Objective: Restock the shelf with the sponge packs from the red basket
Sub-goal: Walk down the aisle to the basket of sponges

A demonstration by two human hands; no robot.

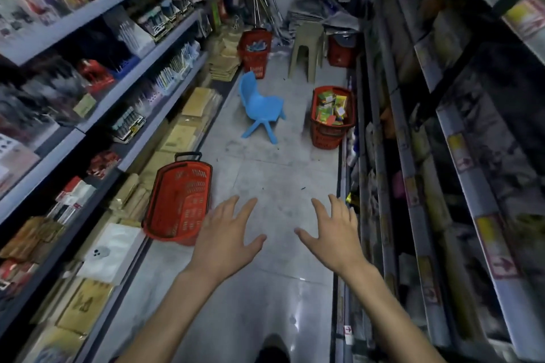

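- Looking down a narrow shop aisle, I have both arms stretched out over the grey floor (265, 174), palms down.
- My left hand (227, 239): the grip is wide, fingers straight and spread, with nothing in it.
- My right hand (333, 233): the grip is just as wide, fingers splayed, thumb pointing toward the other hand, holding nothing. The two hands are apart and touch no goods.
- The red basket (318, 132) stands on the floor at 1 o'clock from my hands, well apart from them and just beside the foot of the right shelving (413, 186).
- The sponge packs (331, 107) lie heaped inside it, in green, yellow and orange wrappers.
- A tipped red basket (180, 203) sits at 10 o'clock, near my left hand, leaning against the foot of the left shelving (97, 115) with its black handle uppermost.
- A blue chair (259, 106) is at 12 o'clock, mid-aisle.
- Beyond it stands a beige stool (306, 47), with one far basket (255, 48) at 11 o'clock and another by the right shelving.
- The goods on both sides are too blurred for me to tell.
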